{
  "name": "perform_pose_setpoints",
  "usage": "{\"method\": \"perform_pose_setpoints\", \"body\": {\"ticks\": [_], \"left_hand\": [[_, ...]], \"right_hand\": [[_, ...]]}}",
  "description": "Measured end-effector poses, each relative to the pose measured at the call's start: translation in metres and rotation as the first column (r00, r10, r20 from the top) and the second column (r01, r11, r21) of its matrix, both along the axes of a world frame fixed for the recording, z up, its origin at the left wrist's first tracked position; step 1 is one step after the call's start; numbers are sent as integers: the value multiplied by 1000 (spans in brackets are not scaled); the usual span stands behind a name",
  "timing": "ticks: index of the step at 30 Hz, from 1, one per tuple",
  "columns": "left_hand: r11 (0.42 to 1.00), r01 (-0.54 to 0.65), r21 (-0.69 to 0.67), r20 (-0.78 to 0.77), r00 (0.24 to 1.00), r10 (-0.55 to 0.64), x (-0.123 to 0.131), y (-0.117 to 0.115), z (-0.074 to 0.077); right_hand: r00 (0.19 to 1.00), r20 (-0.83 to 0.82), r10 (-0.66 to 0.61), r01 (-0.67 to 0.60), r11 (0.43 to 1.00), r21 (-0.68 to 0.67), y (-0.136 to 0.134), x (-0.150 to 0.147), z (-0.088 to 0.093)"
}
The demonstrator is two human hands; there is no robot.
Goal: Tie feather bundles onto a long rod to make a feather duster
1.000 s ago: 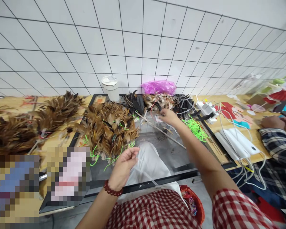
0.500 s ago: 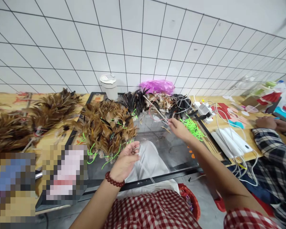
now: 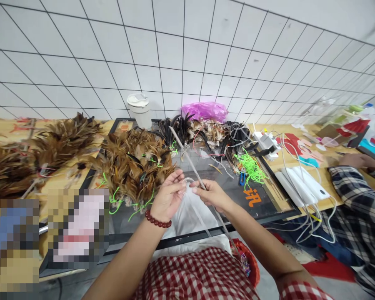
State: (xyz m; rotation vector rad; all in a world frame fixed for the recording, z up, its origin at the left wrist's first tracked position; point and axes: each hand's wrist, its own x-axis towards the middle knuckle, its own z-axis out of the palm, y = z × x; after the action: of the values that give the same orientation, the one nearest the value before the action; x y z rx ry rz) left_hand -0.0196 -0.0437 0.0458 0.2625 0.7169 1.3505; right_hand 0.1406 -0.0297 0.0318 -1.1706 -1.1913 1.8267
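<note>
My left hand [image 3: 169,196], wearing a beaded bracelet, pinches one end of a narrow white strip [image 3: 200,218]. The strip curves between my hands and trails down over the table edge. My right hand [image 3: 213,194] is closed around a long thin greyish stick [image 3: 192,163], which slants from the upper left down toward my lap. A small knot or bit of string sits partway up the stick. Its fingertips also meet the strip, though I cannot tell how firmly. Just left of my hands lies a pile of brown feathers [image 3: 137,164] with bright green ties.
Black feathers [image 3: 176,127] and a pink plastic bag [image 3: 204,111] lie by the wall, near a white lidded cup [image 3: 139,109]. To the right are green strings [image 3: 250,166], blue snips [image 3: 242,177], white cables and a white power bank [image 3: 303,185]. A person's plaid sleeve [image 3: 351,183] is beyond.
My right hand has come back toward me with the stick, bringing it beside my left hand. The strip now loops between both hands. The blue snips have come into view.
</note>
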Motion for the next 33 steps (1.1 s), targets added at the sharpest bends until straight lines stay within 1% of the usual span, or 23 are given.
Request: {"method": "perform_pose_setpoints", "body": {"ticks": [1,3,5,6,8,9,10,11,12,14,15,16,17,18,19,20,21,23,25,27,30,33], "left_hand": [[1000,-8,-1,-5,1000,8,0,-3,-1],[1000,-9,-23,-5,1000,9,1,-11,-4],[996,33,-78,-6,999,-34,3,-20,-8],[991,76,-111,-15,997,-78,4,-24,-11],[966,206,-157,-71,973,-219,7,-30,-14],[949,269,-163,-129,948,-291,9,-31,-15],[938,310,-153,-212,917,-338,11,-32,-15],[938,326,-122,-315,883,-348,13,-30,-15],[945,319,-68,-428,847,-317,15,-28,-14],[956,286,69,-628,757,-181,20,-20,-13],[949,292,117,-697,705,-131,22,-15,-12],[939,317,129,-744,657,-120,24,-11,-13],[931,348,110,-768,625,-143,26,-7,-14],[927,369,72,-766,615,-186,26,-4,-16],[925,380,27,-739,630,-238,26,-1,-17],[927,375,-10,-689,669,-279,25,0,-19],[936,350,-35,-621,726,-294,23,1,-21],[969,241,-55,-474,848,-238,17,3,-23],[990,119,-77,-348,927,-138,8,6,-23],[992,54,-114,-258,963,-81,0,12,-21],[989,9,-145,-189,981,-37,-5,24,-16],[991,-17,-135,-176,984,-7,-2,33,-13]], "right_hand": [[1000,1,-4,4,1000,4,3,-1,-1],[996,-43,-73,74,997,23,10,-2,-1],[986,-106,-132,137,989,48,16,-2,1],[984,-122,-134,141,988,55,19,-1,2],[989,-109,-101,109,992,67,21,0,3],[994,-79,-79,86,993,77,21,1,2],[997,-36,-62,65,993,97,21,2,0],[999,18,-51,49,990,131,20,2,-3],[996,76,-49,35,983,181,19,3,-6],[981,184,-68,8,951,309,18,6,-12],[970,228,-80,-9,930,366,18,7,-14],[960,264,-92,-25,913,408,18,8,-15],[951,292,-104,-35,900,434,19,9,-15],[942,316,-112,-44,894,447,19,10,-14],[933,340,-118,-52,891,452,19,10,-13],[923,364,-127,-58,888,457,17,11,-11],[911,386,-145,-59,881,470,15,12,-9],[887,416,-202,-43,860,509,6,14,-7],[877,428,-216,-41,856,516,-8,18,-8],[885,445,-135,-97,882,460,-26,23,-13],[865,502,7,-218,905,364,-53,29,-23],[834,550,42,-261,908,326,-72,35,-31]]}}
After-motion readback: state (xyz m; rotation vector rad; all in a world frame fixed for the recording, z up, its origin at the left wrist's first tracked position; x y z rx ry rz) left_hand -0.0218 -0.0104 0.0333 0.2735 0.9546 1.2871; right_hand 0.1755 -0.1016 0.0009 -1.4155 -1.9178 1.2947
